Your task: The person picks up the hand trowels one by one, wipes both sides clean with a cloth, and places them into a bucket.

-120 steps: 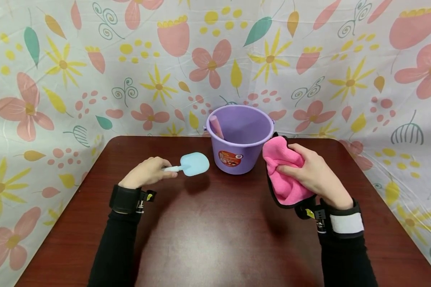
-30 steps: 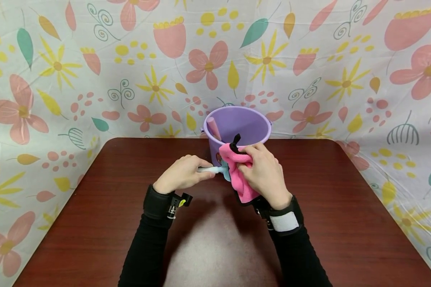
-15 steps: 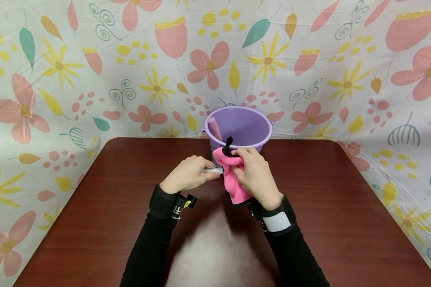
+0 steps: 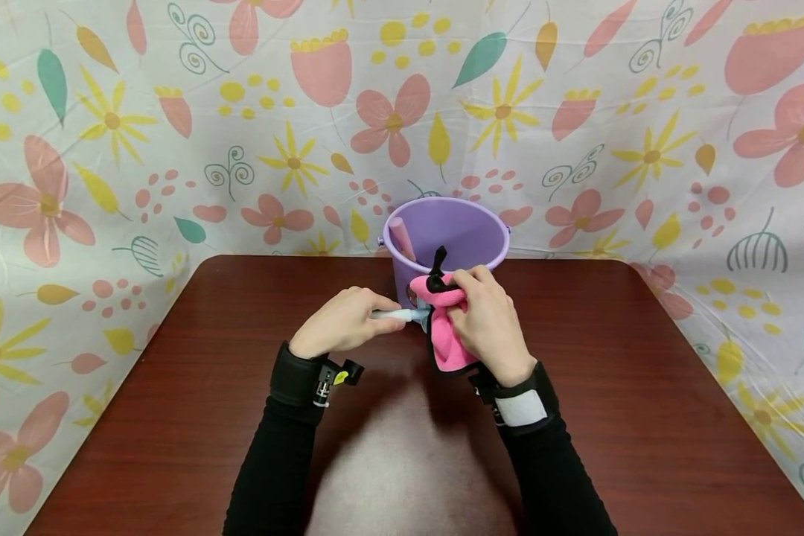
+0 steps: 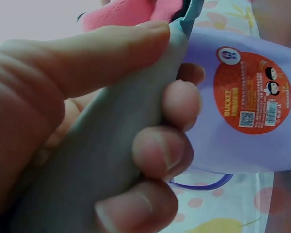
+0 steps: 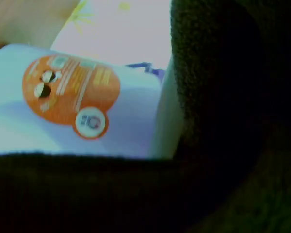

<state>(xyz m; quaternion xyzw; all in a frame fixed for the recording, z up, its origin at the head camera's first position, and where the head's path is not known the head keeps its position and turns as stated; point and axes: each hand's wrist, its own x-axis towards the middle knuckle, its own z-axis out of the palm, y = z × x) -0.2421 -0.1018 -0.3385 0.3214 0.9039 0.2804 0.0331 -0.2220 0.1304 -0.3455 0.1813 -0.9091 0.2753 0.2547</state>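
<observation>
Just in front of the purple bucket (image 4: pixel 445 231), your left hand (image 4: pixel 338 324) curls round the pale blue spade's handle (image 4: pixel 397 315). Your right hand (image 4: pixel 487 324) pinches the pink cloth (image 4: pixel 445 339) over its blade, which is hidden. Wiping looks underway, not finished. A pink tool (image 4: pixel 400 237) stands inside the bucket, beyond your hands.

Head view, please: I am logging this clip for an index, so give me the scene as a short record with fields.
left hand: grips the pale blue plastic toy spade by its handle
right hand: holds the pink microfibre cloth with black trim wrapped over the spade's blade
behind the hands: purple plastic bucket with an orange sticker, a pink stick leaning inside
surface: dark brown wooden table
</observation>
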